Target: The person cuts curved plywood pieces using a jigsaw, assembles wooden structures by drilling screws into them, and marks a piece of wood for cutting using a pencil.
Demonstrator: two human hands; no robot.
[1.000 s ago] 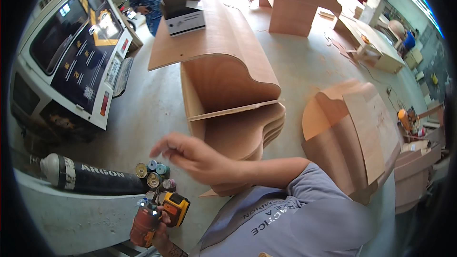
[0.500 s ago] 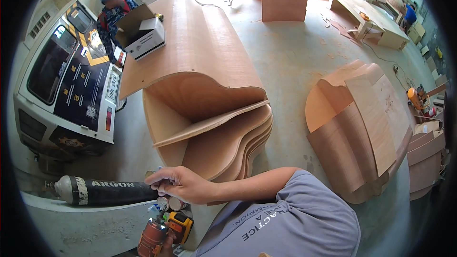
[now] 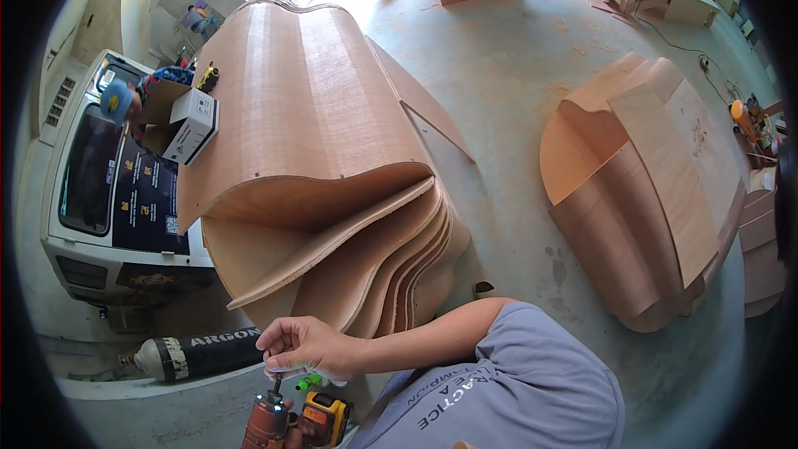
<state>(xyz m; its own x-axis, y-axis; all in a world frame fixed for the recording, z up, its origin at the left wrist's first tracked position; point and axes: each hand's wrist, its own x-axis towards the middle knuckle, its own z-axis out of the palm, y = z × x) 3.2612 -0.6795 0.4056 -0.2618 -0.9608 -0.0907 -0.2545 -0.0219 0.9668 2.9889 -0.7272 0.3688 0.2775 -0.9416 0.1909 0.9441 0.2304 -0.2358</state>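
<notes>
Drill (image 3: pixel 263 427), reddish-brown in the body and partly cut off by the lower edge, stood with its long axis running up the view and slightly to the right, so that its dark slim bit (image 3: pixel 278 384) pointed at the underside of the person's bare right hand (image 3: pixel 306 351). The tool thus lay just below the right hand's fingertips, the bit's end close by the thumb, while the bare left hand (image 3: pixel 293 436) was nearer to the body. The right hand was half curled, thumb drawn in toward the fingers; whether it pinched the bit, or something small, could not be told. The left hand, mostly hidden, was wrapped around the handle, between the body and the yellow-and-black, block-shaped battery pack (image 3: pixel 327 417). Just right of the bit showed a small bright-green object (image 3: pixel 308 382). Left of the right hand lay a black metal gas cylinder (image 3: pixel 212 357) with a pale shoulder, and beyond stood a large, curved brown plywood structure (image 3: pixel 307 100).
</notes>
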